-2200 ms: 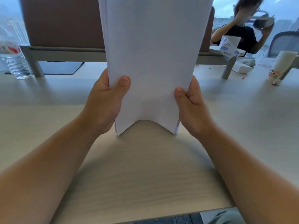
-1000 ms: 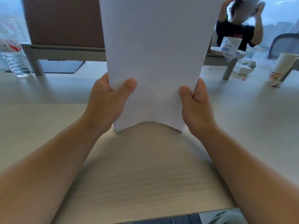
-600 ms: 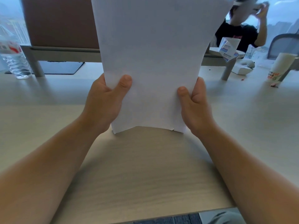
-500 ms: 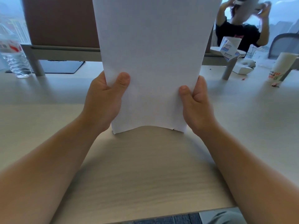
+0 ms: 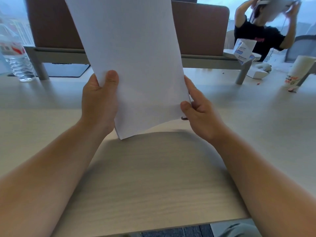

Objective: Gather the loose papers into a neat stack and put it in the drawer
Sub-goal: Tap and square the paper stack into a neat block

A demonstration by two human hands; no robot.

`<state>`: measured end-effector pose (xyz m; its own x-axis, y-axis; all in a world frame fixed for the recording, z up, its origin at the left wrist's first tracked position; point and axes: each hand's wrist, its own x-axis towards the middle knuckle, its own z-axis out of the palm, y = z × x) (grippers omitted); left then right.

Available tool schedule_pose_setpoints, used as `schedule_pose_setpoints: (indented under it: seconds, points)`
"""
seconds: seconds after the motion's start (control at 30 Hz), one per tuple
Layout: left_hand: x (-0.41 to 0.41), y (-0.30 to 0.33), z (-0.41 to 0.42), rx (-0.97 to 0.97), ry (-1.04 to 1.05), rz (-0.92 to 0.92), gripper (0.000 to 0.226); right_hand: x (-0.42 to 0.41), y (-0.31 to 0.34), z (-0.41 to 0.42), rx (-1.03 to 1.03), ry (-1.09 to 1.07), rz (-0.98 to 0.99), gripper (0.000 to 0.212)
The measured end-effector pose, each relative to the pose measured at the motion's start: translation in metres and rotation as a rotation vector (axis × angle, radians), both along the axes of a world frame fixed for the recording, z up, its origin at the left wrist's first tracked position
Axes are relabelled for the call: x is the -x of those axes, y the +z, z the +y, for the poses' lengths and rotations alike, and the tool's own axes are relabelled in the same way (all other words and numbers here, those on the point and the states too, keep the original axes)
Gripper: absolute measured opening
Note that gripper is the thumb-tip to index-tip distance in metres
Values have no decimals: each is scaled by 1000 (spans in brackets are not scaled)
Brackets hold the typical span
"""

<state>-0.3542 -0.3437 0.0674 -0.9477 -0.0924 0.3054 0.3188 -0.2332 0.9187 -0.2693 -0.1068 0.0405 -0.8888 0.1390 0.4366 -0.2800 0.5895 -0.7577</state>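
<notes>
Stack [image 5: 136, 69] now tilted, lifted off bench [image 5: 153, 177]; both hands [image 5: 99, 101] [image 5: 200, 113] gripping edges; square before seeking drawer.

Legible text: none. The box [image 5: 243, 50] carries blue print, too blurred to read. The cup [image 5: 298, 71] carries red characters near its base, unreadable. The bottle [image 5: 16, 53] label shows red marks only. The papers [image 5: 133, 65] are blank.
</notes>
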Motion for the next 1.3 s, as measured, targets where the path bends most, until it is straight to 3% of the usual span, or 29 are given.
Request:
schedule_pose_setpoints:
  seconds: [0.17, 0.27, 0.33, 0.53, 0.77, 1.07, 1.13, 1.23, 1.3]
  points:
    - [3, 1, -2, -20, -1, -33, 14, -6, 6, -4, 231, 102, 61, 51]
    - [4, 2, -3, -28, -2, -45, 14, -8, 9, -3, 377, 73, 35, 31]
    - [6, 1, -4, -33, 8, -52, 14, -5, 7, 0, 296, 46, 0, 21]
    - [9, 0, -6, -42, 7, -51, 13, 1, -2, 7, 47, -13, -32, 28]
    - [8, 1, -4, -9, 29, -50, 13, -4, -1, 6, 28, 61, -18, 17]
    - [8, -1, -4, -24, 12, -41, 12, -7, 3, 6, 91, 174, -47, 37]
    - [8, 0, -4, -34, 5, -33, 11, -6, 2, 7, 67, 171, -50, 50]
    - [9, -1, -4, -32, 7, -21, 11, -9, 2, 8, 173, 155, -79, 72]
    - [9, -2, -4, -21, 16, -18, 12, -10, 4, 7, 256, 161, -97, 72]
